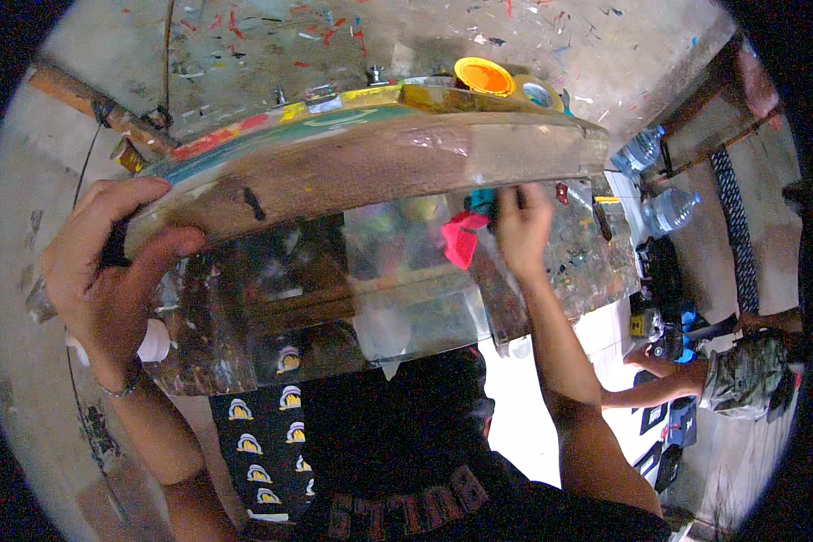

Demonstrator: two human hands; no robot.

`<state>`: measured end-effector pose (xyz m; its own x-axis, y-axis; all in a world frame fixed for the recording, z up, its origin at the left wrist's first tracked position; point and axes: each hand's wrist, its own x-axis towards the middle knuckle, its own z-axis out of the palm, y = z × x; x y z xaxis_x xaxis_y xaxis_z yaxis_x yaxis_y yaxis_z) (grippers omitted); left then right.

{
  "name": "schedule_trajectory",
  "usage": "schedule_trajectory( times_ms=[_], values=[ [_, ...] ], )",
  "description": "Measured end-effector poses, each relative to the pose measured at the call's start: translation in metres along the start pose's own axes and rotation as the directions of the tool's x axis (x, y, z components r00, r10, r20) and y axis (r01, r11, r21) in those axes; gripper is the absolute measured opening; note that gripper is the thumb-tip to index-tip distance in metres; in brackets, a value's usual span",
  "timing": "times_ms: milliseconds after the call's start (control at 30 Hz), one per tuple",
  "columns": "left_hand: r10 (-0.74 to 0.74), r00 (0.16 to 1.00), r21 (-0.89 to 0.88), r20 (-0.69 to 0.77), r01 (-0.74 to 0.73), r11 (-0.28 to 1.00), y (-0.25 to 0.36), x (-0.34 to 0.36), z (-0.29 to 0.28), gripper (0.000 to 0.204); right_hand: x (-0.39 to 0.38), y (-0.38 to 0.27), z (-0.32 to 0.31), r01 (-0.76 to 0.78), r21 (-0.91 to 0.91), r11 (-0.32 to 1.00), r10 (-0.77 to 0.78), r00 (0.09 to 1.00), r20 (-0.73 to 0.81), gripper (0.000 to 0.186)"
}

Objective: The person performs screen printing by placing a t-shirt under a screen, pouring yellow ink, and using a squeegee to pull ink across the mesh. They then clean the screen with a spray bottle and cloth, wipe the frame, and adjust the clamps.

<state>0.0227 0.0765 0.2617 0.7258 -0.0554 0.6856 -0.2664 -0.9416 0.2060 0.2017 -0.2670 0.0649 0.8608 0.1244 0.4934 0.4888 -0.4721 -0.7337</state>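
A long, paint-stained wooden bar (334,172) runs across the view, bowed by the lens, with teal, red and yellow paint along its top. At its left end my left hand (108,262) is closed, the thumb on the near side. Just below the bar, right of the middle, hangs my right hand (524,230). Its fingers are bent and smeared by motion, so any hold is unclear. Beside them is a bright pink cloth-like piece (461,240) next to a small teal piece (481,200). A clear, shiny sheet (406,303) lies under the bar.
Beyond the bar are an orange-filled yellow tub (485,78) and a tape roll (539,94). Clear plastic bottles (670,210) stand at the right. A yellow-handled tool (605,200) lies on the stained table (596,262). Another person's leg (655,388) shows at the right.
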Motion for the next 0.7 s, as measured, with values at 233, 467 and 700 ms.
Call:
schedule_trajectory(
  times_ms=[233,467,700],
  values=[
    [0.104,0.994,-0.015,-0.018,-0.104,0.994,-0.004,-0.002,0.002,0.043,-0.071,0.028,0.060,0.356,-0.351,0.866,-0.068,0.780,0.622,0.065],
    [0.092,0.996,-0.003,-0.007,-0.092,0.996,-0.001,0.001,0.000,0.046,-0.087,0.000,0.026,0.644,-0.292,0.707,-0.063,0.469,0.881,0.064],
    [0.088,0.996,0.021,-0.009,-0.087,0.996,-0.002,-0.009,0.003,0.046,-0.109,-0.021,0.046,0.183,-0.165,0.969,0.024,0.595,0.804,0.059]
  ],
)
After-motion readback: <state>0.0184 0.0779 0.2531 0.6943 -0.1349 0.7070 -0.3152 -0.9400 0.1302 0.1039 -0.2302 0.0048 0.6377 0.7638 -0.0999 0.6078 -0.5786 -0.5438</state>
